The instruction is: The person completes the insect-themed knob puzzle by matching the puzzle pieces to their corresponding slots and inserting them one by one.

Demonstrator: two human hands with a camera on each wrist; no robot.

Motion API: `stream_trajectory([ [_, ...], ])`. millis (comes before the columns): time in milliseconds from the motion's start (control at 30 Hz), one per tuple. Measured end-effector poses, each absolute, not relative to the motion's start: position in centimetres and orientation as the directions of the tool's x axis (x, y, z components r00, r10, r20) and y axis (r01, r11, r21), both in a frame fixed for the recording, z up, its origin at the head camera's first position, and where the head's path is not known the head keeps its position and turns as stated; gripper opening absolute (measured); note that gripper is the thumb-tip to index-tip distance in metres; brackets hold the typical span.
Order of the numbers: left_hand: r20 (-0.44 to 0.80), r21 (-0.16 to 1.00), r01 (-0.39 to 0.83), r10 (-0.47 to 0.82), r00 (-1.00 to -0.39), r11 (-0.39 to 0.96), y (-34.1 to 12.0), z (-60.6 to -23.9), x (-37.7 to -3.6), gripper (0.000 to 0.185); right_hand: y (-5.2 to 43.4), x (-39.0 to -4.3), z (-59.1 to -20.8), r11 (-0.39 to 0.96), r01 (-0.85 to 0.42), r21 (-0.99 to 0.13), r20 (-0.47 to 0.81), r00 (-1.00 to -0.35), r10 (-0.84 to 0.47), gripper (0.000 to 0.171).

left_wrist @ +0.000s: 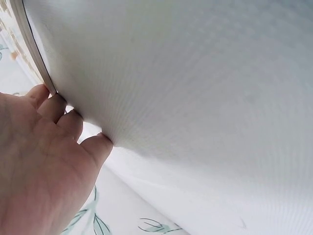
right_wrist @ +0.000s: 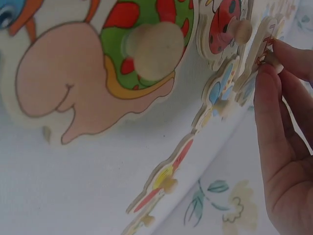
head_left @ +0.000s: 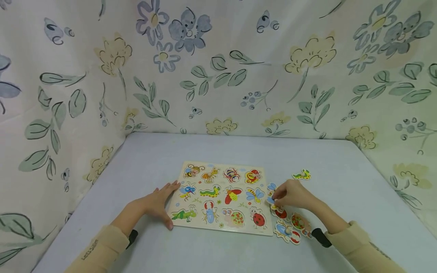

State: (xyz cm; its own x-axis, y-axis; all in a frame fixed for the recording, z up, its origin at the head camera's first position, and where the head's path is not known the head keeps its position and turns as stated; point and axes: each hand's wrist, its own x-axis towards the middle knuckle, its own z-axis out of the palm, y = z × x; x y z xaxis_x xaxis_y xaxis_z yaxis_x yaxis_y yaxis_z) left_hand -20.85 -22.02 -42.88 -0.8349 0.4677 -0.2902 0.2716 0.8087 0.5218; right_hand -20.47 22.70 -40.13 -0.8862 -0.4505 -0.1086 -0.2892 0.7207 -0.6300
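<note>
Holding a thin, flat, printed wooden piece [right_wrist: 262, 47] in the right hand [head_left: 293, 195], with thumb and fingers pinched on its pale round wooden knob [right_wrist: 276, 63], just beside the right edge of the cream rectangular wooden insect-puzzle board [head_left: 247, 228]. Likely to handle light, stiff and fairly smooth, so best taken by that knob, not the thin rim. Resting the left hand [head_left: 157, 204], relaxed, at the board's left edge, well apart from the right.
</note>
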Motion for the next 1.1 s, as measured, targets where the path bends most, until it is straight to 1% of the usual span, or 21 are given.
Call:
stream_trajectory([
  [333, -0.290, 0.526, 0.268, 0.467, -0.835, 0.807, -22.0, -42.9, -20.8, 0.132, 20.8, -20.8, -40.5, 0.750, -0.272, -0.602, -0.137, -0.891, -0.433, 0.004],
  [700, -0.292, 0.516, 0.273, 0.467, -0.835, 0.812, -22.1, -43.2, -21.0, 0.134, 19.4, -21.2, -40.5, 0.720, -0.282, -0.634, -0.142, -0.873, -0.467, 0.004],
  [933, -0.282, 0.523, 0.277, 0.470, -0.836, 0.806, -22.1, -43.2, -21.0, 0.133, 18.1, -21.1, -40.3, 0.733, -0.296, -0.613, -0.142, -0.871, -0.471, 0.004],
  [1100, -0.283, 0.523, 0.271, 0.465, -0.839, 0.808, -22.1, -43.1, -20.8, 0.133, 17.1, -21.3, -40.3, 0.722, -0.316, -0.616, -0.138, -0.858, -0.494, 0.004],
])
